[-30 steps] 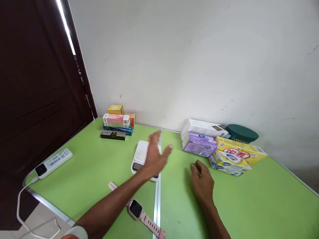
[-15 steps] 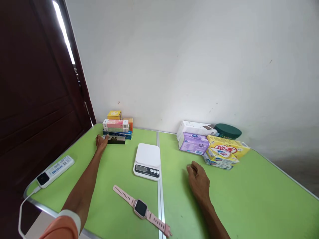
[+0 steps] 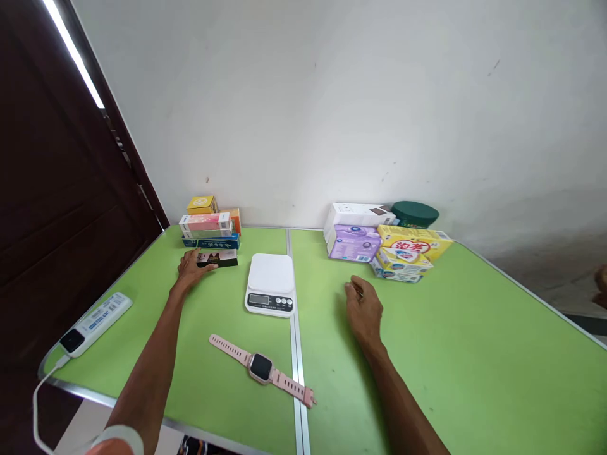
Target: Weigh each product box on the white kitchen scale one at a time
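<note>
My left hand [image 3: 190,272] is closed round the left end of a small flat box [image 3: 222,258] with a dark front and a cat-ear shape, thumb in front and fingers behind. The box lies on the green table just before a blue box [image 3: 211,242]. On the blue box rest pink and white boxes [image 3: 205,222]. My right hand [image 3: 365,311] rests loosely curled on the table, with nothing visible in its fingers. Between the hands stands a white kitchen scale [image 3: 271,275], its plate bare and its display blank.
A pink-strapped smartwatch [image 3: 260,368] lies near the front. At the left edge is a white device with a cable [image 3: 97,323]. Yellow boxes [image 3: 412,243], a purple packet [image 3: 355,242], a white box [image 3: 360,213] and a green-lidded tub [image 3: 414,212] stand at the back right.
The view has shifted. My left hand has drawn the dark box slightly away from the blue box, opening a small gap. My right hand stays curled in about the same place.
</note>
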Tool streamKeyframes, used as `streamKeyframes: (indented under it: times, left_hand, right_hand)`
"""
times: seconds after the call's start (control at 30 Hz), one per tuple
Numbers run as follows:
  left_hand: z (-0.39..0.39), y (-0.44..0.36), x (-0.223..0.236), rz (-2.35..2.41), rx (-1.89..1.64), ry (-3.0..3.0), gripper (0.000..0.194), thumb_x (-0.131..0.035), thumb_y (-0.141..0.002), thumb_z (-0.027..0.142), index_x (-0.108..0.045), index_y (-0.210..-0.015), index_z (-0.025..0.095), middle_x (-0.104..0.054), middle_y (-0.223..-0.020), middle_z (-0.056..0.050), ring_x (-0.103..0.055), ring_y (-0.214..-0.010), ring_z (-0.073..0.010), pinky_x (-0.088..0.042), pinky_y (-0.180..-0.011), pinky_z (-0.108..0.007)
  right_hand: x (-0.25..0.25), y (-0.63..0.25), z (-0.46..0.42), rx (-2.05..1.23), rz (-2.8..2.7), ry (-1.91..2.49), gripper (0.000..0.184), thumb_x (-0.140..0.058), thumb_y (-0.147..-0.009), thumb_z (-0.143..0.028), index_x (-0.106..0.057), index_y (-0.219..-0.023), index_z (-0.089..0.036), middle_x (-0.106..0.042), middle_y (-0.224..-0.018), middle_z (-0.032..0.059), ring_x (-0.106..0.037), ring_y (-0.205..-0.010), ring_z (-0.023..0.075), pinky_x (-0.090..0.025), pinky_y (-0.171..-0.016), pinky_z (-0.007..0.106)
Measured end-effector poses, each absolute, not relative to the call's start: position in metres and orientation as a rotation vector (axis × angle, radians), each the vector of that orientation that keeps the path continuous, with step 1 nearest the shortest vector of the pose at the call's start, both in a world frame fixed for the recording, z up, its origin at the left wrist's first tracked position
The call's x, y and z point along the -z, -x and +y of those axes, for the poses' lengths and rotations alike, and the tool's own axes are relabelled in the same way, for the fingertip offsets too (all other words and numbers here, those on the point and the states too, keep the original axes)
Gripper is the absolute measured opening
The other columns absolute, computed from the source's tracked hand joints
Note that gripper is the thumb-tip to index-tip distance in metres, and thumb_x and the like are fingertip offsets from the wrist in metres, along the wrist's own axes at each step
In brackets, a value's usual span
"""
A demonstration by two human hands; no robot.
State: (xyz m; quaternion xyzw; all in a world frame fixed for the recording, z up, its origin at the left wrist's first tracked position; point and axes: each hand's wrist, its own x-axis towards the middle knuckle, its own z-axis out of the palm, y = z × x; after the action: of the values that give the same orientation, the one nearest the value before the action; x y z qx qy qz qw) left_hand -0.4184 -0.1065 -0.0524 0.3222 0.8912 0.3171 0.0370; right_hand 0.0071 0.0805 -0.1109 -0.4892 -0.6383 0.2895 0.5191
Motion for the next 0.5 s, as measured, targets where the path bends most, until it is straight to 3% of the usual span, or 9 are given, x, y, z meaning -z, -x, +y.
streamKeyframes:
  times: [0.1, 0.27, 0.33, 0.43, 0.5]
  left_hand:
    - [-0.103, 0.42, 0.053, 2.671, -1.06, -0.941, 0.092, -0.086, -0.075, 0.047, -0.05, -0.155, 0.019, -0.051, -0.161, -0.019, -0.047, -0.155, -0.0374, -0.037, -0.13, -0.049]
    - [-0.102, 0.42, 0.059, 2.613, -1.299, -0.76, 0.087, -0.07, -0.092, 0.051, -0.039, -0.163, 0.013, -0.043, -0.167, -0.023, -0.047, -0.157, -0.0335, -0.034, -0.132, -0.044]
    - [-0.101, 0.418, 0.061, 2.636, -1.33, -0.7, 0.082, -0.066, -0.096, 0.048, -0.037, -0.163, 0.011, -0.044, -0.167, -0.025, -0.045, -0.158, -0.0347, -0.033, -0.133, -0.045]
    - [-0.099, 0.411, 0.064, 2.662, -1.349, -0.662, 0.078, -0.062, -0.098, 0.042, -0.036, -0.163, 0.008, -0.044, -0.168, -0.028, -0.041, -0.161, -0.0368, -0.031, -0.134, -0.047]
    - [-0.096, 0.406, 0.066, 2.678, -1.355, -0.63, 0.077, -0.061, -0.098, 0.04, -0.038, -0.162, 0.005, -0.045, -0.168, -0.03, -0.038, -0.163, -0.0396, -0.029, -0.135, -0.051]
  right_hand:
    - [0.068, 0.036, 0.05, -0.638, -1.561, 0.927, 0.055, -0.05, -0.101, -0.058, -0.07, -0.131, -0.017, -0.072, -0.134, 0.0198, -0.068, -0.122, 0.0332, -0.053, -0.112, 0.057]
    - [0.002, 0.185, 0.0, -1.144, -1.825, 0.686, 0.05, -0.044, -0.108, -0.049, -0.064, -0.143, -0.019, -0.067, -0.145, 0.0177, -0.064, -0.135, 0.0349, -0.054, -0.112, 0.055]
    - [-0.006, 0.24, -0.007, -1.252, -1.94, 0.937, 0.052, -0.055, -0.102, -0.044, -0.061, -0.144, -0.014, -0.065, -0.148, 0.0215, -0.059, -0.141, 0.0383, -0.049, -0.117, 0.056]
    - [0.001, 0.289, -0.008, -1.277, -1.944, 1.138, 0.062, -0.063, -0.094, -0.036, -0.055, -0.143, 0.002, -0.059, -0.149, 0.0358, -0.056, -0.142, 0.0458, -0.044, -0.118, 0.06]
    - [0.011, 0.303, -0.008, -1.277, -1.933, 1.208, 0.065, -0.064, -0.092, -0.033, -0.051, -0.144, 0.004, -0.057, -0.149, 0.0399, -0.054, -0.144, 0.0485, -0.043, -0.117, 0.063]
